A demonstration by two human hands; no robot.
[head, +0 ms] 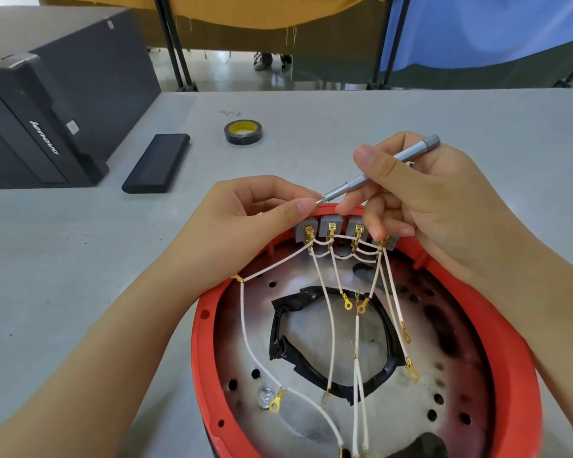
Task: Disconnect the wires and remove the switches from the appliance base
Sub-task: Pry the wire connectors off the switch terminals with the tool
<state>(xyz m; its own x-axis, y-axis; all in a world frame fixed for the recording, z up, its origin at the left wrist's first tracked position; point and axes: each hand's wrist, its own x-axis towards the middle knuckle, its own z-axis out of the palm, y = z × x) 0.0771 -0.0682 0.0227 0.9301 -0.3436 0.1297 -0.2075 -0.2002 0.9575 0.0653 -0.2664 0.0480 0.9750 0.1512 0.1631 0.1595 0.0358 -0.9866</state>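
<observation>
The round red appliance base lies open side up on the table in front of me. Along its far rim sits a row of grey switches with brass terminals. White wires with brass ring lugs run from them over the scorched metal plate. My right hand grips a slim silver screwdriver, its tip at the rim above the leftmost switch. My left hand pinches at that same spot, thumb and forefinger meeting the tip; what they pinch is hidden.
A roll of black tape lies further back on the grey table. Left of it is a flat black case, and a black computer tower lies at the far left. A black gasket rings the plate's centre hole.
</observation>
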